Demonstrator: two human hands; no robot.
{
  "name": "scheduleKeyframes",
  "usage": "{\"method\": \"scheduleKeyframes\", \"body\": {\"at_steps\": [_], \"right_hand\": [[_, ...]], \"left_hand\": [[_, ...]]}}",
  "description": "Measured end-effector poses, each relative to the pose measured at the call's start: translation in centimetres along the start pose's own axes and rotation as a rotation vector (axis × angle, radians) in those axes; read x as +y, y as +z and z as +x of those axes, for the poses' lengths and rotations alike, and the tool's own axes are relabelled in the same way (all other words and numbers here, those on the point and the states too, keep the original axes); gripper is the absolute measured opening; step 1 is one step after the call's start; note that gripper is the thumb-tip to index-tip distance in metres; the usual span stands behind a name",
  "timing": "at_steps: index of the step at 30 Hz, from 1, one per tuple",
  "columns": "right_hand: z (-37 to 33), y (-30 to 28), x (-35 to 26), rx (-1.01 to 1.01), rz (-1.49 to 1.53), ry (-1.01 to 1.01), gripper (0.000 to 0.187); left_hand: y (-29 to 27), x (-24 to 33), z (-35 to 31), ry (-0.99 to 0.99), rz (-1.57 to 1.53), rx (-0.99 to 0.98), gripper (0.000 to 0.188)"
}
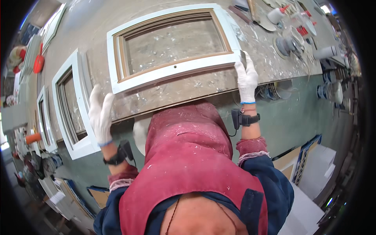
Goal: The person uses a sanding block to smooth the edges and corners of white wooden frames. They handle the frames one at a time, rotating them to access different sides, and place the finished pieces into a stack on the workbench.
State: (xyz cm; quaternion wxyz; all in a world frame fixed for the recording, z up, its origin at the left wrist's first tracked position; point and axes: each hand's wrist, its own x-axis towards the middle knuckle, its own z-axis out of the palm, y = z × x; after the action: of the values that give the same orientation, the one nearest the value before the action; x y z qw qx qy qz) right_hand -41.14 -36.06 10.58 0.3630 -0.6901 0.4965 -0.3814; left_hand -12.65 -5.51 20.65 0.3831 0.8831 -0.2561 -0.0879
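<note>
A white-painted rectangular frame (172, 74) with a bare wood inner edge lies flat on the dusty workbench (184, 92) in front of me. My right hand (246, 76), in a white glove, grips the frame's near right corner. My left hand (101, 113), also white-gloved, rests with fingers spread at the frame's near left corner and the bench edge. Both wrists carry black bands. A red apron covers my chest below.
A second white frame (74, 113) hangs over the bench's left end, with more frames behind it. Glue bottles (276, 15), a round sander (288, 45) and clutter sit at the far right. Boards and white panels (313, 168) lie on the floor.
</note>
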Motion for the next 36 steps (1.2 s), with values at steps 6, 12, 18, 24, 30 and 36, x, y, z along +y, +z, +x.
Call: {"method": "scheduleKeyframes", "body": {"at_steps": [6,12,18,24,30,36], "right_hand": [[-3.6,-1.4,-0.8,-0.055,0.018,-0.060,0.039],[-10.4,-3.6,-1.6,-0.257,0.419,0.397,0.029],[-10.4,-2.7,-1.0,-0.368,0.365,0.245,0.054],[-10.5,-3.8,-3.6,-0.527,0.419,0.371,0.055],[-10.4,-5.8,-4.3,-0.521,0.401,-0.147,0.040],[-7.9,-6.5,-7.8,-0.469,0.116,-0.810,0.023]], "left_hand": [[5.6,-2.4,6.8,0.145,0.305,-0.112,0.079],[3.1,-1.9,5.7,0.006,0.447,-0.103,0.074],[6.7,1.4,1.6,0.496,0.348,-0.191,0.065],[14.1,9.0,-3.5,1.067,0.438,-0.591,0.058],[12.8,9.1,-3.3,1.038,0.376,-0.542,0.030],[8.5,11.1,-2.4,0.942,0.376,-0.560,0.032]]}}
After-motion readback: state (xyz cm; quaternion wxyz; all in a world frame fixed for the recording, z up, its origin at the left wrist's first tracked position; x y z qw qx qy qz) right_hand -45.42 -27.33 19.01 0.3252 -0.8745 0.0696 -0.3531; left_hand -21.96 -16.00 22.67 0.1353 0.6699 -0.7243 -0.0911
